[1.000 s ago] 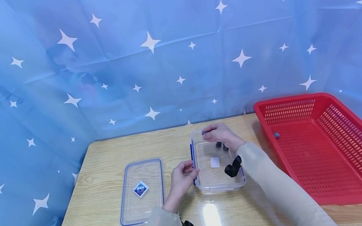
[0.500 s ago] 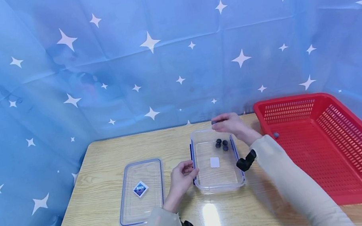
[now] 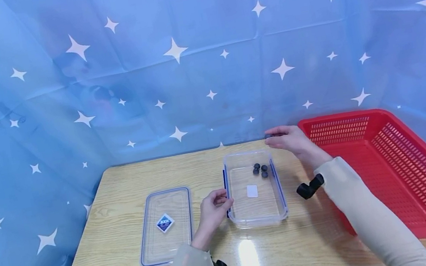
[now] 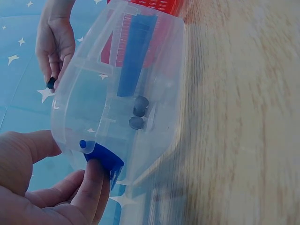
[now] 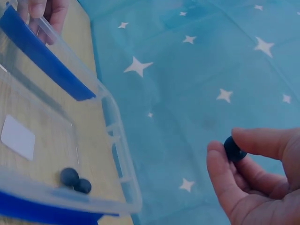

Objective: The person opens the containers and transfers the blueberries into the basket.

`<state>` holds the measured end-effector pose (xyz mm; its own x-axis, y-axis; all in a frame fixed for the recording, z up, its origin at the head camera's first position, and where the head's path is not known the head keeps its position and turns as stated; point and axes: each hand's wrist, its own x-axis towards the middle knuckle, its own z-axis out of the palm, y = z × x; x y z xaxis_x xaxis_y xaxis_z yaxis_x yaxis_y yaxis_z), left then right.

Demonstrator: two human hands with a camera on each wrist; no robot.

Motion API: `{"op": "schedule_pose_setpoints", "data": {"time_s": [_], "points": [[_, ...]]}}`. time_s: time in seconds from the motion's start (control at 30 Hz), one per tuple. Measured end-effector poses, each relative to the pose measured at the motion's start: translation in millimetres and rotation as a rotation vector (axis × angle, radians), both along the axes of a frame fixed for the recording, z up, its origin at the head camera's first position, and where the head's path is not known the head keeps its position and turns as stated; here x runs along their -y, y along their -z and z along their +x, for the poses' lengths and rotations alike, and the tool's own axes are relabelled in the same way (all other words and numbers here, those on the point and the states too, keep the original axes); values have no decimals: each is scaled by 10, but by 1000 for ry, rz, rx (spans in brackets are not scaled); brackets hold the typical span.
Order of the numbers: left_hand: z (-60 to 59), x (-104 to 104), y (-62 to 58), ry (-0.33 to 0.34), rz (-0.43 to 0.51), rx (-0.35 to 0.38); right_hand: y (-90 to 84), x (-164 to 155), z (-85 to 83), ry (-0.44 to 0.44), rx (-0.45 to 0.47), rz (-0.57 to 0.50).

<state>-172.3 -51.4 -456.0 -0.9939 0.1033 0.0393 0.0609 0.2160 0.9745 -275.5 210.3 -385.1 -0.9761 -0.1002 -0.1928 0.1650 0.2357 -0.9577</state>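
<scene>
A clear plastic container point(image 3: 259, 221) with blue side latches stands on the wooden table, with three small dark balls point(image 3: 260, 170) at its far end. My left hand point(image 3: 222, 202) grips the container's left edge, and a finger point(image 4: 92, 180) rests on the blue latch point(image 4: 105, 159). My right hand point(image 3: 278, 137) is raised beyond the container's far right corner. It pinches one more dark ball point(image 5: 233, 149) between thumb and fingertips. The left wrist view shows this ball point(image 4: 51, 83) and the three balls point(image 4: 138, 111) through the container wall.
The container's clear lid point(image 3: 166, 224) with a diamond label lies flat to the left of my left hand. A large red perforated basket point(image 3: 390, 168) fills the table's right side, close to my right hand. A blue starred cloth hangs behind and at both sides.
My right hand has lifted out of the container and moved right and back toward the red basket with a dark ball pinched in it. The left hand has stayed on the container.
</scene>
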Motion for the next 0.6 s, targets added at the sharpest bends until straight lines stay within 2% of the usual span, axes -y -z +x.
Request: {"op": "schedule_pose_setpoints", "data": {"time_s": [0.2,0.6], "points": [[-157,19,373,-12,-23,10,18,-172,64,2,-31,39],[-147,18,351,-20,-27,24,-35,-506,209,29,-59,112]]}}
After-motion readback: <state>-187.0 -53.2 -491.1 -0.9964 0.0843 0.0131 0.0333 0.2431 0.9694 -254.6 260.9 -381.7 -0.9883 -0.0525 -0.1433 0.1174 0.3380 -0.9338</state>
